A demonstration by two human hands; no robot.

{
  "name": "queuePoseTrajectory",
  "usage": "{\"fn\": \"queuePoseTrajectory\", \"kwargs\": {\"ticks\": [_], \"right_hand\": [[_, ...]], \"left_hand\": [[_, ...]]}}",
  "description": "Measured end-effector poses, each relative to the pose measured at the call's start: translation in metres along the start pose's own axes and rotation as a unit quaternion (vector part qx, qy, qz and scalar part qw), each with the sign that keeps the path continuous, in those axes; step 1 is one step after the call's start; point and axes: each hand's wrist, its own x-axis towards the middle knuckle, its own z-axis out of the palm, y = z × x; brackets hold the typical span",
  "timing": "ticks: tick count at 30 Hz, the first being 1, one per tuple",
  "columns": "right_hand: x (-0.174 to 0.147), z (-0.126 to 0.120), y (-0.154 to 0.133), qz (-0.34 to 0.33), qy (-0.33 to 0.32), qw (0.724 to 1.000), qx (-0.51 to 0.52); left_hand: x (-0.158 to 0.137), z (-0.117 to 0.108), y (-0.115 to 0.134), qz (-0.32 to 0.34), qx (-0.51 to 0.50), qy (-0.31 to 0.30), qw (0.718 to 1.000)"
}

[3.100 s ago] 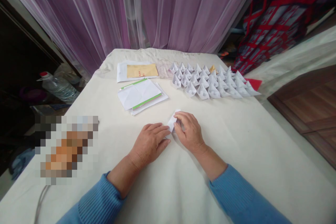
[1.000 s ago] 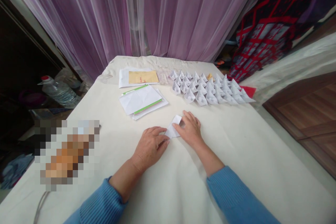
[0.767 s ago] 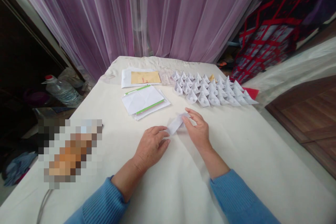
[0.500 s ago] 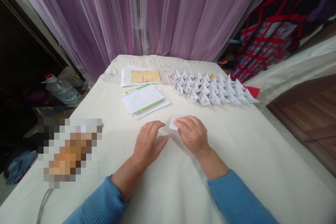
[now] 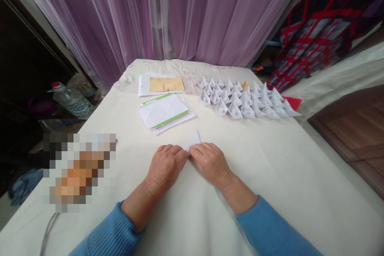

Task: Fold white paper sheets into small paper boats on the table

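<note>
A small folded piece of white paper (image 5: 194,139) points away from me, its tip showing beyond my fingers. My left hand (image 5: 168,165) grips its near left side with curled fingers. My right hand (image 5: 210,164) is closed on the right side of the same paper, and the two hands meet at the thumbs and fingertips. The paper's lower part is hidden under the fingers. Beyond it lies a stack of white sheets with a green-edged one (image 5: 165,111). To the right stand several rows of folded white paper boats (image 5: 240,102), with one yellow boat (image 5: 246,85) among them.
A brown envelope (image 5: 166,84) rests on white paper at the back. Something red (image 5: 292,103) lies beside the boats. At the left is a blurred-out item (image 5: 79,168) with a cable (image 5: 48,232). Purple curtains (image 5: 210,16) hang behind the white-covered table (image 5: 288,192).
My left hand has moved in and closed on the paper beside my right hand. The paper, flat and squarish before, now shows a pointed tip. The view has shifted slightly.
</note>
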Motion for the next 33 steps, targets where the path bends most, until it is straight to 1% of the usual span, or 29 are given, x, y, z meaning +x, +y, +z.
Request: {"fn": "queuePoseTrajectory", "kwargs": {"ticks": [3, 7, 15, 22, 28, 33], "right_hand": [[0.0001, 0.0004, -0.0024, -0.006, -0.006, 1.0, 0.008], [-0.0001, 0.0028, -0.0033, 0.006, -0.012, 1.0, 0.009], [0.0024, 0.0053, -0.0031, 0.038, -0.023, 0.999, 0.031], [0.0035, 0.0064, -0.0032, 0.082, -0.031, 0.992, 0.092], [0.0016, 0.0063, -0.0014, 0.081, -0.021, 0.986, 0.143], [0.0002, 0.0061, 0.0005, 0.091, -0.021, 0.982, 0.165]], "left_hand": [[0.0005, -0.0011, 0.0008, -0.025, 0.001, -0.023, 0.999], [0.0012, -0.0025, 0.0014, -0.049, -0.002, -0.044, 0.998], [0.0024, -0.0045, 0.0007, -0.086, 0.012, -0.062, 0.994], [0.0036, -0.0037, 0.0018, -0.095, 0.004, -0.056, 0.994], [0.0015, -0.0045, -0.0041, -0.092, -0.051, -0.049, 0.993], [-0.0008, -0.0065, -0.0058, -0.091, -0.064, -0.057, 0.992]]}}
